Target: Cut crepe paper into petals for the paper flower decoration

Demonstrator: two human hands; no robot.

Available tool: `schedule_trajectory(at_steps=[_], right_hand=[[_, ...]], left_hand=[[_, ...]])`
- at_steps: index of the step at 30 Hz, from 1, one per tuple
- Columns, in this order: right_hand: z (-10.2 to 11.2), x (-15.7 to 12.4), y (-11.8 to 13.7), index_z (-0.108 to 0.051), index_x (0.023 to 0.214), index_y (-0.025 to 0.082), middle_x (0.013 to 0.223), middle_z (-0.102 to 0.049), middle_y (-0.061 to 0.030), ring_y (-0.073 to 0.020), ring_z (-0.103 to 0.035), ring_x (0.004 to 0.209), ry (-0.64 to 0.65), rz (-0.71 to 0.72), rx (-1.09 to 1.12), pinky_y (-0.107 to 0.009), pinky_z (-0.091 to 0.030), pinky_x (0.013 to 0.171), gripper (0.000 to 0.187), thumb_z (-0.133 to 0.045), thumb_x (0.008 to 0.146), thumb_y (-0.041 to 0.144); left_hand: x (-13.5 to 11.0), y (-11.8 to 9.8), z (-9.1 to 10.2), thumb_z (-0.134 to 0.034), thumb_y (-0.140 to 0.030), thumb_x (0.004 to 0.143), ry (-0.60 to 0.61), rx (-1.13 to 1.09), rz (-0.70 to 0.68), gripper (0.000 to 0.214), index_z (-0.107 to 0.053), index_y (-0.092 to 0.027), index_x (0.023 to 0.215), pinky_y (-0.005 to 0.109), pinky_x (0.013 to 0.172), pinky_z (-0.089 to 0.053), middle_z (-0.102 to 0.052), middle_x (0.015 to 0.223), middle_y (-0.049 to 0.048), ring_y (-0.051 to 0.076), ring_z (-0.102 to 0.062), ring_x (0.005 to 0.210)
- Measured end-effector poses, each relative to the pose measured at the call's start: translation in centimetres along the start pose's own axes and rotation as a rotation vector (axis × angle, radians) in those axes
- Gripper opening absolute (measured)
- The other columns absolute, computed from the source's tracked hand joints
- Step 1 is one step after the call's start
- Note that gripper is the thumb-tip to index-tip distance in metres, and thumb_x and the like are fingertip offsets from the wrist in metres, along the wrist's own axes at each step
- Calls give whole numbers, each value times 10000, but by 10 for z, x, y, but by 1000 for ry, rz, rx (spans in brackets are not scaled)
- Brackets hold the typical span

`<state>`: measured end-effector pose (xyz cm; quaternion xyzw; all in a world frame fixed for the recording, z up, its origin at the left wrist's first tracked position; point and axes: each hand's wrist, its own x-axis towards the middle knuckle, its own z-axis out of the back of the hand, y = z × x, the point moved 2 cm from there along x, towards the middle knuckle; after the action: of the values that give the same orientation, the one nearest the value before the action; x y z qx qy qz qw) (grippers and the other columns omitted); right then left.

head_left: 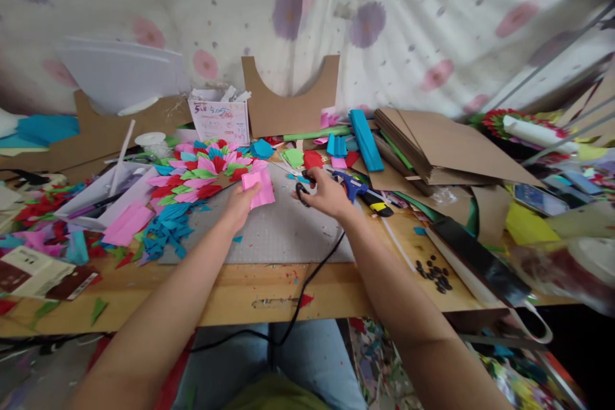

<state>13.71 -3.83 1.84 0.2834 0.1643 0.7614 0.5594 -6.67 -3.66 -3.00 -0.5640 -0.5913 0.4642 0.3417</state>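
My left hand point(239, 206) is closed on a folded piece of pink crepe paper point(262, 192), with the thumb lying on top of it. To the right of it, my right hand point(327, 193) grips a pair of scissors by the black handles point(301, 195). The blades point away from me, toward the upper left, and are apart from the pink paper. Both hands are above a grey cutting mat point(283, 237). Just right of my right hand lies a blue glue gun point(350, 184), next to a yellow and black utility knife point(377, 204).
Layered colourful paper petals point(202, 173) lie left of my hands, beside a white box point(103, 198) of tools. Cardboard sheets point(456, 147) are stacked at right. A black cord point(307, 288) crosses the table's front edge. Small black discs point(435, 274) lie near a dark case point(478, 259).
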Motion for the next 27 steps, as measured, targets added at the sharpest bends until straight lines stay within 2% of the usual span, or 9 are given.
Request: schedule_trajectory(at_steps=[5, 8, 10, 14, 20, 27], right_hand=[[-29, -6, 9, -507, 1123, 163, 1107, -576, -132, -250, -577, 894, 109, 14, -247, -311, -409, 682, 539, -533, 728, 529], [-34, -8, 8, -527, 1110, 174, 1078, -599, -128, -262, -583, 888, 149, 8, -306, -309, -400, 673, 539, -524, 726, 552], [-34, -9, 7, -563, 1032, 176, 984, -633, -113, -248, -590, 836, 184, 4, -315, -291, -380, 642, 527, -496, 727, 600], [-29, -9, 5, -589, 817, 185, 739, -631, -56, -181, -552, 671, 303, 5, -256, -251, -311, 557, 508, -449, 724, 665], [-25, -10, 2, -546, 663, 166, 586, -512, 5, -108, -440, 565, 491, 36, -5, -217, -260, 513, 514, -410, 748, 655], [-28, -13, -3, -479, 576, 162, 514, -389, 41, -78, -339, 515, 472, 1, 94, -220, -210, 494, 513, -459, 714, 656]], left_hand=[[-4, 8, -2, -789, -351, 503, 17, 14, 26, 394, -664, -118, 796, 343, 748, -499, -703, 768, 78, 213, -657, 721], [-5, 7, -2, -791, -352, 505, 28, 11, 16, 389, -664, -122, 791, 336, 733, -494, -699, 736, 67, 209, -653, 699], [-5, 5, -2, -793, -358, 505, 62, 12, 16, 397, -663, -122, 797, 336, 730, -491, -695, 723, 64, 212, -652, 701], [-4, 1, 1, -798, -371, 496, 106, 20, 23, 387, -658, -128, 763, 328, 709, -493, -688, 695, 55, 210, -650, 682], [-1, 0, 4, -787, -395, 501, 143, 57, 41, 375, -654, -133, 734, 337, 711, -502, -685, 674, 56, 225, -659, 713], [-2, 0, 1, -788, -354, 517, 149, 58, 77, 366, -668, -111, 763, 348, 704, -512, -696, 693, 86, 239, -665, 716]])
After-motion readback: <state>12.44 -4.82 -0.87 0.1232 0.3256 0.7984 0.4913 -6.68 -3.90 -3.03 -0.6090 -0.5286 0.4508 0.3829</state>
